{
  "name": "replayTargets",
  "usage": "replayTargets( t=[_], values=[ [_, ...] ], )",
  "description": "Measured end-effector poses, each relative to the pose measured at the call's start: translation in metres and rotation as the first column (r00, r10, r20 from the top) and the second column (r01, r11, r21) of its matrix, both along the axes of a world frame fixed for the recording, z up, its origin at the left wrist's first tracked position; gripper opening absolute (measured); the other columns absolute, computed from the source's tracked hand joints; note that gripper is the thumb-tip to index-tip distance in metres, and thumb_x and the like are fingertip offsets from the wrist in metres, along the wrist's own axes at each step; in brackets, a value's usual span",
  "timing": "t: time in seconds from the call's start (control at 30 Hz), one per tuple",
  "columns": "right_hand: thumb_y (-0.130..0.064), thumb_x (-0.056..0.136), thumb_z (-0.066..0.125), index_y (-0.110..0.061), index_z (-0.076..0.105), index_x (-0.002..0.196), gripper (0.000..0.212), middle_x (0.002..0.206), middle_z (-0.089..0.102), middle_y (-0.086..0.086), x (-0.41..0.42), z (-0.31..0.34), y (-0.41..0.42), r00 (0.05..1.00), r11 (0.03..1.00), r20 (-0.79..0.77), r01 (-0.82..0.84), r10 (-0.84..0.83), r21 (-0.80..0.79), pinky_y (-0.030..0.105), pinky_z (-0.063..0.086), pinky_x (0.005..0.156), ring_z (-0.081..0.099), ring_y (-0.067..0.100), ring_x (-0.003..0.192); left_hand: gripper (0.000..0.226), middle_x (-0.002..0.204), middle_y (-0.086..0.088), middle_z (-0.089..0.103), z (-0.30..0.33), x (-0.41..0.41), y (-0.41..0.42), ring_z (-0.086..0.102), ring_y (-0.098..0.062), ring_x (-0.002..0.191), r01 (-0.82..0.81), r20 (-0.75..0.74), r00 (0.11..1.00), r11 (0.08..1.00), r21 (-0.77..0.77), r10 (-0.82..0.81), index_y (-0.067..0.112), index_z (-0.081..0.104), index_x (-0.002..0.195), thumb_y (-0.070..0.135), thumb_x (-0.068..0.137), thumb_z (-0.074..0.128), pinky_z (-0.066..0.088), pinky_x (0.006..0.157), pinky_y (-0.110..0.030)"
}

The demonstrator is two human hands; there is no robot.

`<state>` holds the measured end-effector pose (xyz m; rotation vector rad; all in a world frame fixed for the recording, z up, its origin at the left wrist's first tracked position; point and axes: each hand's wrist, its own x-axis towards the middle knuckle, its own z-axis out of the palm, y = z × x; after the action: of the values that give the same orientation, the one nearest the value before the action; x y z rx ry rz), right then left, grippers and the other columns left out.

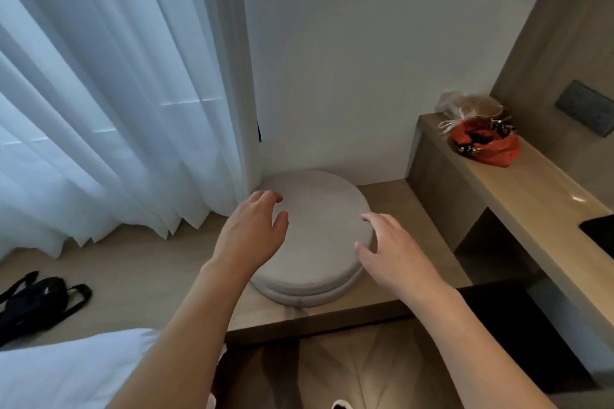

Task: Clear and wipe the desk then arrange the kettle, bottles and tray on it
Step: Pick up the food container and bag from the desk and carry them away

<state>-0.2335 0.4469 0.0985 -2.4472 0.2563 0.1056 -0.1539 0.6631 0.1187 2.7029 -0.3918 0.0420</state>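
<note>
The round cushions, two stacked grey pads, lie on the low wooden platform in its far corner, against the wall and touching the curtain. Being round, the stack has no long axis; it can be taken from either flank. It lies directly ahead of the hands and between them. The left hand is held over the stack's left rim, fingers spread and curled, nothing gripped. The right hand is held at the right rim, likewise spread and empty; whether its fingertips touch the pad cannot be told. Both are about equally near, so a two-handed lift appears to be intended.

The worktop stands higher, to the right of the platform. At its far end a red bag and a clear plastic bag are seen, just beside each other. No kettle, bottles or tray are in view. A dark bag lies on the platform's left end, well apart, and white bedding is at the near left.
</note>
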Motion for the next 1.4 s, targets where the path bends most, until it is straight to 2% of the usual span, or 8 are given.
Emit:
replayTargets(
  t=[0.23,0.4,0.8,0.93,1.03,1.1,1.23,1.4],
  values=[
    [-0.034,0.099,0.053,-0.029,0.029,0.152,0.059,0.156,0.030,-0.009,0.094,-0.004,-0.039,0.999,0.998,-0.042,0.031,-0.029,0.054,0.039,0.037,0.114,0.033,0.013,0.142,0.039,0.140,0.001,0.055,-0.015,0.104,-0.041,0.054,-0.020,0.125,0.029,-0.073,0.997,0.999,0.035,-0.027,0.019,0.052,0.139,0.034,0.103,0.046,0.043,0.098,-0.032],
    [-0.034,0.098,0.056,-0.030,0.031,0.151,0.059,0.156,0.031,-0.008,0.144,-0.011,-0.085,0.984,0.984,-0.044,0.176,-0.175,0.016,0.033,0.037,0.109,0.035,0.013,0.140,0.039,0.138,-0.002,0.056,-0.024,0.179,-0.095,0.054,-0.023,0.125,0.165,-0.084,0.983,0.986,0.015,-0.163,0.017,0.053,0.138,0.031,0.103,0.046,0.042,0.099,-0.033],
    [-0.034,0.098,0.055,-0.027,0.036,0.149,0.054,0.152,0.036,-0.007,0.196,-0.023,-0.248,0.849,0.852,-0.087,0.523,-0.520,0.007,0.031,0.038,0.107,0.040,0.012,0.137,0.038,0.139,-0.006,0.056,-0.037,0.298,-0.307,0.056,-0.024,0.124,0.553,-0.142,0.821,0.832,-0.040,-0.553,0.016,0.055,0.138,0.027,0.102,0.051,0.044,0.107,-0.039],
    [-0.036,0.097,0.057,-0.027,0.039,0.147,0.054,0.149,0.041,-0.005,0.225,-0.037,-0.313,0.805,0.806,-0.125,0.589,-0.580,0.053,0.034,0.040,0.106,0.044,0.016,0.134,0.039,0.143,-0.002,0.053,-0.043,0.316,-0.380,0.054,-0.021,0.127,0.575,-0.197,0.797,0.817,-0.047,-0.572,0.018,0.053,0.140,0.029,0.103,0.050,0.042,0.109,-0.035],
    [-0.032,0.094,0.059,-0.023,0.042,0.145,0.054,0.147,0.044,-0.002,0.257,-0.050,-0.370,0.776,0.770,-0.130,0.630,-0.617,0.104,0.036,0.040,0.107,0.047,0.019,0.131,0.033,0.127,-0.001,0.060,-0.055,0.337,-0.436,0.061,-0.022,0.116,0.468,-0.338,0.801,0.869,-0.162,-0.494,0.022,0.058,0.133,0.031,0.101,0.054,0.048,0.103,-0.037],
    [-0.027,0.091,0.059,-0.019,0.044,0.144,0.055,0.146,0.045,0.001,0.280,-0.061,-0.415,0.734,0.720,-0.122,0.679,-0.668,0.143,0.038,0.041,0.107,0.051,0.021,0.126,0.018,0.106,0.000,0.064,-0.066,0.358,-0.479,0.066,-0.023,0.100,0.304,-0.455,0.789,0.905,-0.296,-0.414,0.024,0.064,0.115,0.031,0.099,0.059,0.054,0.089,-0.034],
    [-0.032,0.087,0.060,-0.013,0.051,0.135,0.052,0.134,0.052,0.013,0.323,-0.095,-0.498,0.614,0.596,-0.182,0.789,-0.768,0.149,0.036,0.041,0.101,0.051,0.032,0.124,0.008,0.090,-0.009,0.062,-0.087,0.411,-0.569,0.059,-0.022,0.079,-0.035,-0.663,0.697,0.912,-0.410,-0.271,0.011,0.065,0.096,0.017,0.098,0.060,0.045,0.061,-0.024],
    [-0.042,0.085,0.062,-0.007,0.051,0.130,0.058,0.127,0.055,0.020,0.358,-0.157,-0.565,0.507,0.494,-0.261,0.861,-0.821,0.116,0.042,0.046,0.099,0.055,0.040,0.118,0.014,0.085,-0.007,0.060,-0.132,0.481,-0.651,0.053,-0.017,0.069,-0.173,-0.681,0.710,0.893,-0.415,-0.179,0.011,0.060,0.084,0.017,0.097,0.059,0.036,0.056,-0.026]
  ],
)
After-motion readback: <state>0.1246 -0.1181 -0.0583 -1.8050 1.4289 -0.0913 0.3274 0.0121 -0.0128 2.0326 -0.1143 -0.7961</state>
